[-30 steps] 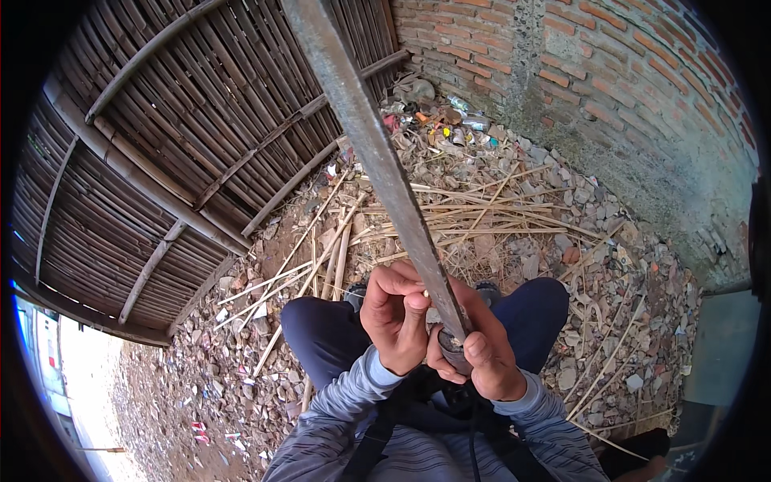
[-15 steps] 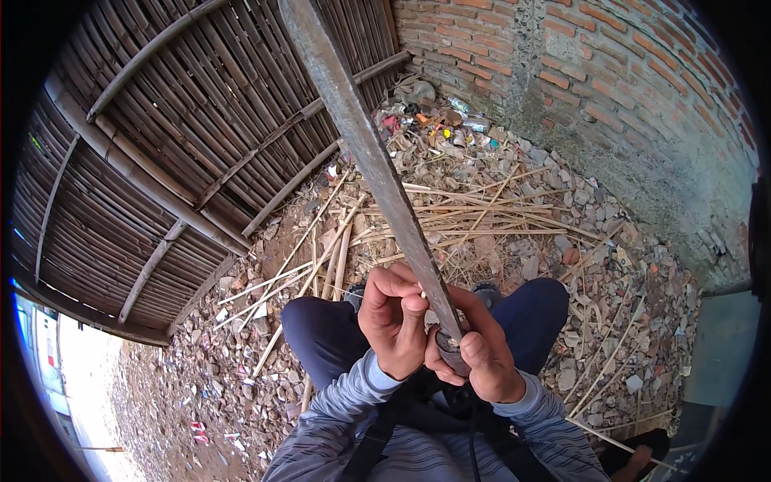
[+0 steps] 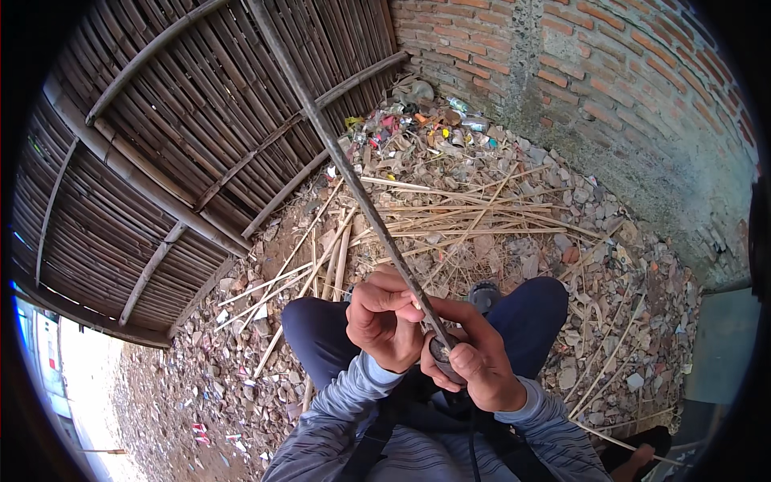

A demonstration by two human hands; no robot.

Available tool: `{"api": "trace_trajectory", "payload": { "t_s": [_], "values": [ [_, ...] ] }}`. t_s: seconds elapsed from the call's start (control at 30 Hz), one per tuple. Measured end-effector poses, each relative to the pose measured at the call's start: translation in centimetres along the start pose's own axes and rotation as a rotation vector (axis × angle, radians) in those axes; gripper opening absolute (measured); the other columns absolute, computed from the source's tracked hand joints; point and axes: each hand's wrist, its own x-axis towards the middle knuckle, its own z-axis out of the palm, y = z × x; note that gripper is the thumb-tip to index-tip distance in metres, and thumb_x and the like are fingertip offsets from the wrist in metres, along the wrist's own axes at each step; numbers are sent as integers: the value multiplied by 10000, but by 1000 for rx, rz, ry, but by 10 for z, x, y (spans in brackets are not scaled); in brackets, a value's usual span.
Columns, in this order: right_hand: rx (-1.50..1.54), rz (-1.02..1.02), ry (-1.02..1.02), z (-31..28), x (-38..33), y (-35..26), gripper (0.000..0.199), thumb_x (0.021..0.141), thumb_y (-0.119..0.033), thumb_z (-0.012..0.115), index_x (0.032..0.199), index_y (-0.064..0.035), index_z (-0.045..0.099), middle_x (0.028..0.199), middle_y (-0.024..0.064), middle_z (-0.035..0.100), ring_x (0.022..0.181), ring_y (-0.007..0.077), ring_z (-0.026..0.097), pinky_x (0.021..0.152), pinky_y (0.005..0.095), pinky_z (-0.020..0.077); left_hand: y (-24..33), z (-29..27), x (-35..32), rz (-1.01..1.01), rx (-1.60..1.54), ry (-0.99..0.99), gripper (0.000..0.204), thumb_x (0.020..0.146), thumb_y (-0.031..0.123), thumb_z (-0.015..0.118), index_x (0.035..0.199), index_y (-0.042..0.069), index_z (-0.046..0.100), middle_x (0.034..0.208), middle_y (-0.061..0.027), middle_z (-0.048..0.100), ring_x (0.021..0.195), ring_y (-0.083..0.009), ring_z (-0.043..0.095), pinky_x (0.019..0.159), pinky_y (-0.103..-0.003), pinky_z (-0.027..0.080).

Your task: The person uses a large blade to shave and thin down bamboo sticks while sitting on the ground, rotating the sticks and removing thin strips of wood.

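Note:
A long-bladed machete (image 3: 353, 183) rises from my lap, its dark metal blade slanting up to the left past the top of the picture. My right hand (image 3: 482, 365) is closed around its brown handle (image 3: 443, 352), thumb lying by the base of the blade. Beside the lower blade, my left hand (image 3: 384, 323) is closed in a pinch, thumb against forefinger. A tiny pale bit (image 3: 416, 304) shows at those fingertips, too small to name. The blade is turned nearly edge-on, so it looks narrow.
Pale split bamboo strips (image 3: 474, 217) lie across rubble (image 3: 594, 321) beyond my knees. A bamboo-slat wall (image 3: 201, 120) stands left, a brick wall (image 3: 578, 64) at the far right. Litter (image 3: 442, 120) fills the far corner. Another person's hand (image 3: 642, 455) is at lower right, near a thin strip.
The machete has turned from showing its broad side to nearly edge-on, its upper part swinging left. My left hand has shifted slightly left and down, still pinching.

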Motion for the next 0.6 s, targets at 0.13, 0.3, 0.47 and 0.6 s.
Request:
{"api": "trace_trajectory", "payload": {
  "t_s": [0.13,0.3,0.47,0.6],
  "values": [
    [28,13,51,2,-3,0,653,1107,-391,517,1605,-4,348,706,-23,485,582,48,421,533,233,323,-4,2,1,32,-91,36,207,954,89,752,936,12,561,823,-124,656,712,-170,583,652,-318,468],
    [-134,-41,71,1,-2,-1,666,1103,-402,527,1606,6,369,735,-21,513,595,58,422,557,250,336,-10,-1,1,133,-54,82,239,867,73,845,930,-11,631,827,-135,693,699,-191,620,646,-329,482],
    [-28,30,38,-3,-2,-11,664,1110,-397,514,1600,26,366,769,-5,559,594,64,418,565,257,357,-14,-13,13,252,4,-56,262,817,68,879,928,3,651,811,-120,702,693,-214,649,621,-341,500],
    [-19,49,26,-6,-6,-10,661,1118,-405,491,1600,30,362,757,-2,559,581,61,412,539,253,346,-11,-13,19,268,12,-79,294,787,138,900,901,10,662,785,-104,706,685,-217,660,614,-344,516]
  ]
}}
